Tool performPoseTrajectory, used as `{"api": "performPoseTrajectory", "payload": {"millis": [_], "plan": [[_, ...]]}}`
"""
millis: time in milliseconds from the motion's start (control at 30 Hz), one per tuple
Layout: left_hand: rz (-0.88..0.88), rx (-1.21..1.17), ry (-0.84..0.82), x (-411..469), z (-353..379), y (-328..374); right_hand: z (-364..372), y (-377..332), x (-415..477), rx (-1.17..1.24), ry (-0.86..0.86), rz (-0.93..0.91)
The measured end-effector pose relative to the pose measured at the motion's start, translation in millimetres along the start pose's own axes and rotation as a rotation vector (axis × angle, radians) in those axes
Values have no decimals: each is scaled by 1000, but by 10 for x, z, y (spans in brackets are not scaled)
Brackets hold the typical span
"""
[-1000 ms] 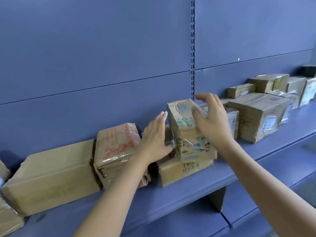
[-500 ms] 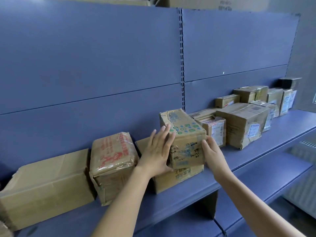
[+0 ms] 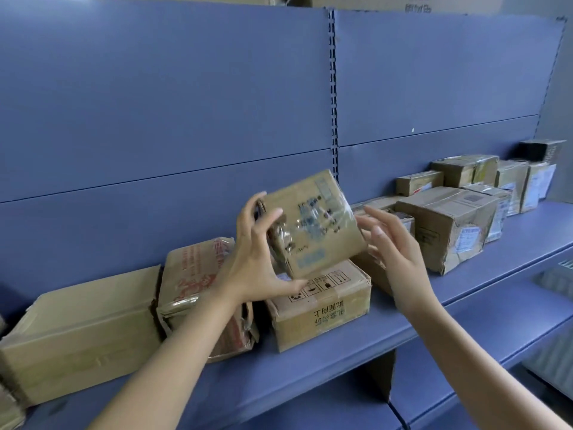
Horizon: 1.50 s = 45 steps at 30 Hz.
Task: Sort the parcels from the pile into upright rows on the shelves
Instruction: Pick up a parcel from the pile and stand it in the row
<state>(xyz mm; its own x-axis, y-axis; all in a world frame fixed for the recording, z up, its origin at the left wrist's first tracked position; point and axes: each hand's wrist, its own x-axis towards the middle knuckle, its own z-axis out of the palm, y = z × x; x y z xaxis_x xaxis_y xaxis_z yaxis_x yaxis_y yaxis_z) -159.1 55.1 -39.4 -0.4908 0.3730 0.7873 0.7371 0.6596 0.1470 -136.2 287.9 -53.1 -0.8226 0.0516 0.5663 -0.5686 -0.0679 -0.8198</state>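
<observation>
Both bare forearms reach up and forward. The left hand (image 3: 254, 262) grips a parcel (image 3: 313, 221), thumb under its lower edge, fingers curled over its upper left corner. The right hand (image 3: 393, 246) hovers at its right edge, fingers straight and spread; whether it touches is unclear.

Glossy tape wraps the cardboard parcel (image 3: 313, 225); shelf (image 3: 310, 364) matt painted metal.

A small taped cardboard parcel (image 3: 313, 225) hangs tilted just above a flat printed carton (image 3: 322, 308) on the blue shelf (image 3: 310, 366).
</observation>
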Motion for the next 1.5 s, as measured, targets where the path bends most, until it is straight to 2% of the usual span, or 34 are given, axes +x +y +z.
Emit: {"api": "performPoseTrajectory", "payload": {"millis": [100, 267, 367, 467, 567, 667, 733, 833, 933, 1133, 1233, 1333, 1433, 1500], "plan": [[-205, -243, 66, 209, -331, 106, 2, -56, 73, -13, -66, -79], [-396, -711, 140, 308, -736, -20, -30, 103, 159, -297, -287, -73], [-551, -904, 57, 313, -840, -72, -1, 171, 156, -341, -402, -70], [-627, -993, -50, 288, -838, -107, 60, 205, 108, -318, -583, -82], [-665, -1015, -21, 243, -791, -92, 108, 247, 72, -211, -667, -36], [-732, -1003, 3, 212, -770, -110, 113, 279, 74, -209, -722, 8], [-756, -1032, 53, 170, -754, -170, 88, 285, 84, -171, -753, 81], [-805, -1093, 243, 98, -750, -227, -32, 334, 80, -185, -794, 132], [-848, -1241, 438, -12, -723, -289, -116, 442, 26, -135, -751, 126], [-718, -1506, 562, -85, -392, -195, 289, 473, -111, 324, -396, 132], [-758, -1573, 537, -223, -278, -199, 329, 459, -36, 423, -247, 158], [-878, -1570, 459, -338, -336, -266, 212, 427, 62, 456, -172, 146], [-924, -1494, 442, -310, -507, -264, 2, 294, 259, 401, -207, 114], [-951, -1355, 427, -240, -644, -299, -133, 94, 449, 320, -257, 122]]}}
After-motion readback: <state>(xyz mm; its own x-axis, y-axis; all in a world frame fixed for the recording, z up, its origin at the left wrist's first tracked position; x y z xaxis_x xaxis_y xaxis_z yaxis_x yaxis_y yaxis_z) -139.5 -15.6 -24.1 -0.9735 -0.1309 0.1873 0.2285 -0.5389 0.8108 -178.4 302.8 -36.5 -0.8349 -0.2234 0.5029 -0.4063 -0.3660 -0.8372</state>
